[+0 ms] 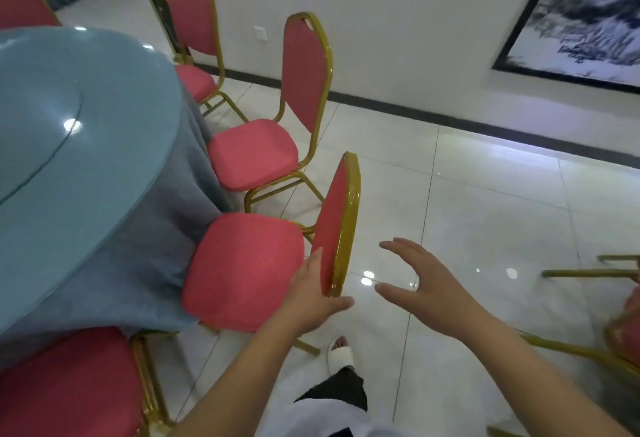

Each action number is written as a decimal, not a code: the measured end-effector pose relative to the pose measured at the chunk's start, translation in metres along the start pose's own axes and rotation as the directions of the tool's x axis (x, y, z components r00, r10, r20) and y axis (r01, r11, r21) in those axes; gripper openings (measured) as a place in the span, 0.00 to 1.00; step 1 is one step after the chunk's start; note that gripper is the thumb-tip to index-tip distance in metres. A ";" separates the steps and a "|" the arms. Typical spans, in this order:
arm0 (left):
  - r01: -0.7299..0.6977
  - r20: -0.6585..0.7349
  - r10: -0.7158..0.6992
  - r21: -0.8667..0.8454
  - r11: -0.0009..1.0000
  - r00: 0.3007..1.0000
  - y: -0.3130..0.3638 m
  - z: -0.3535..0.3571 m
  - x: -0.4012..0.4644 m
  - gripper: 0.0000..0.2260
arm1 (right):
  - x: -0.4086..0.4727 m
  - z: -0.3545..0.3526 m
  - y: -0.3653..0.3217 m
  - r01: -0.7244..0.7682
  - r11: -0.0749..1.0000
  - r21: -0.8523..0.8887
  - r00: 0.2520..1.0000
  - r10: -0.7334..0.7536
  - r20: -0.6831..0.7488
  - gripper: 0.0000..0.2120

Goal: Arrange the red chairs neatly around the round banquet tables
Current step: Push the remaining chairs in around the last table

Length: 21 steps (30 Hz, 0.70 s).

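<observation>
Red chair stands at the bench's 4 o'clock edge, seat touching the cloth. Left hand grips its backrest, fingers on the front pad, thumb beneath the frame. Right hand hovers just beside, fingers spread, holding nothing.

The room around me is bright and evenly lit. Overhead lamps throw white glare spots on the glossy floor and the worktop. Wide-angle bending curves the edges, and everything looks slightly soft with motion blur.
</observation>
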<state>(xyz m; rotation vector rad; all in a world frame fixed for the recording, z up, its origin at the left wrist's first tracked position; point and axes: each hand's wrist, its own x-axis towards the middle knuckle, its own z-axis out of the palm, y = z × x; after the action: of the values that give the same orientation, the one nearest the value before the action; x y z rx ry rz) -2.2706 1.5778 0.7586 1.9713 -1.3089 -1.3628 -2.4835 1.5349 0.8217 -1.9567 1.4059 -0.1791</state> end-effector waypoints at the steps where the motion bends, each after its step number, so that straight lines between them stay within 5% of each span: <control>1: -0.002 -0.006 0.002 -0.018 1.000 1.000 0.007 0.003 0.017 0.49 | 0.017 -0.012 0.000 0.003 1.000 -0.023 1.000 -0.002 0.018 0.33; 10: 0.112 -0.064 -0.112 -0.001 0.994 0.992 0.030 0.014 0.075 0.50 | 0.142 -0.055 -0.006 0.096 0.946 -0.310 0.983 -0.041 0.179 0.39; 15: 0.127 -0.030 -0.128 -0.046 0.991 0.991 0.019 -0.018 0.069 0.50 | 0.212 -0.038 -0.033 0.289 0.843 -0.454 0.944 -0.173 0.282 0.48; 21: 0.206 -0.149 -0.223 -0.119 0.971 0.963 -0.003 -0.067 0.044 0.42 | 0.272 0.013 -0.071 0.514 0.776 -0.365 0.834 -0.351 0.426 0.31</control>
<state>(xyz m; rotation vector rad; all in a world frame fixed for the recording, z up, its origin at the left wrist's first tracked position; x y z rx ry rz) -2.2060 1.5296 0.7636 2.1512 -0.9555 -1.3048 -2.3135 1.3146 0.7796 -2.5551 0.7843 0.3079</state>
